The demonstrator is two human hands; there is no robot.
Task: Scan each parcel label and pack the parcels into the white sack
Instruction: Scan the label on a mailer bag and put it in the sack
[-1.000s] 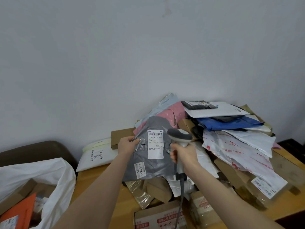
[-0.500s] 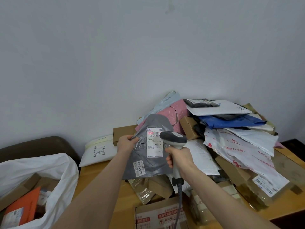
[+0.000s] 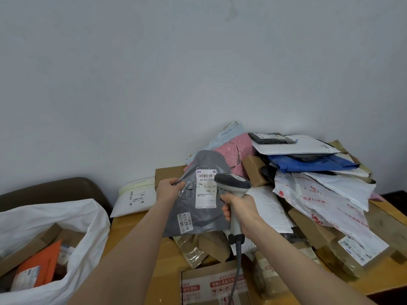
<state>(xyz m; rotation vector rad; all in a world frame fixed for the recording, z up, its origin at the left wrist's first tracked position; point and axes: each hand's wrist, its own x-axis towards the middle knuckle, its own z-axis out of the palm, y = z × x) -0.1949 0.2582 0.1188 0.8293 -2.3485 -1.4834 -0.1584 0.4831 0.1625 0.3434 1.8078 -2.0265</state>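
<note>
Cardboard boxes (image 3: 28, 249) and an orange parcel (image 3: 41, 267) lie in the white sack (image 3: 88, 221), which gapes open far left of the hands, beside the counter (image 3: 132, 230). The left hand (image 3: 168, 190) pinches the left edge of a grey parcel (image 3: 198, 219) between thumb and curled fingers, holding it upright above the counter with its white label (image 3: 206, 189) facing the camera. Just right of it, the right hand (image 3: 240, 208) is wrapped around the handle of a grey scanner (image 3: 233, 183), whose head overlaps the label's upper right corner. The scanner's cable (image 3: 236, 271) hangs below that hand. Right of both hands, a heap of parcels (image 3: 319, 190) in white, blue and pink is piled on the counter against the wall.
</note>
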